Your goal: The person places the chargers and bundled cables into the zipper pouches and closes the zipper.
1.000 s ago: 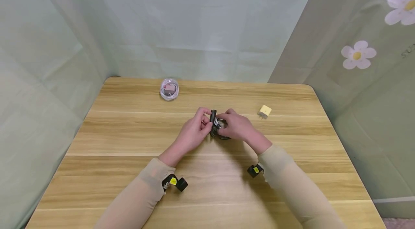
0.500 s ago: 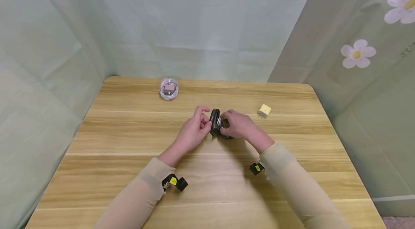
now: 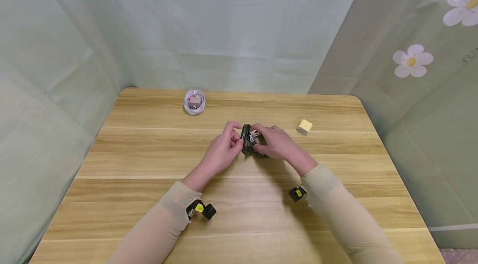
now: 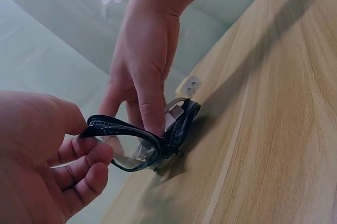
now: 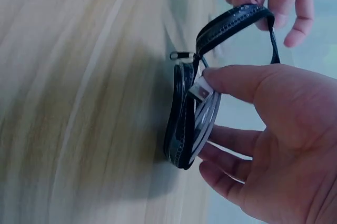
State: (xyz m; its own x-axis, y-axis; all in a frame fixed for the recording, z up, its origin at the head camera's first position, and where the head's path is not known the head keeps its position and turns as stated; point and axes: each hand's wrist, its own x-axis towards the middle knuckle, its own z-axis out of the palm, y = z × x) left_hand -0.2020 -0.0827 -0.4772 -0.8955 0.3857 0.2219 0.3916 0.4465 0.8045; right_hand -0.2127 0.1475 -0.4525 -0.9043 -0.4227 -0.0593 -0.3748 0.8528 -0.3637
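A small round zip case [image 3: 246, 139] with black edging and clear panels stands unfolded mid-table. My left hand [image 3: 221, 150] pinches the rim of its raised lid [image 4: 126, 129] between thumb and fingers. The case's other half [image 5: 180, 129] lies low against the tabletop, its zip pull [image 5: 181, 55] at the hinge end. Inside that half is a coiled pale cable [image 5: 209, 113] with a USB plug [image 5: 200, 89]. My right hand [image 3: 277, 144] holds the coil, thumb at the plug and the other fingers around the far side.
A yellow plug adapter [image 3: 304, 127] lies to the right on the wooden table [image 3: 239, 214]. Near the back edge, left of centre, sits a clear round case [image 3: 194, 101] with a pinkish block and a pale cable. Curtains [image 3: 231, 27] hang behind the table and along both sides.
My right hand has shifted slightly at the case, its fingers now spread further toward the top of the lid. The lid has turned a little, while my left hand keeps its place.
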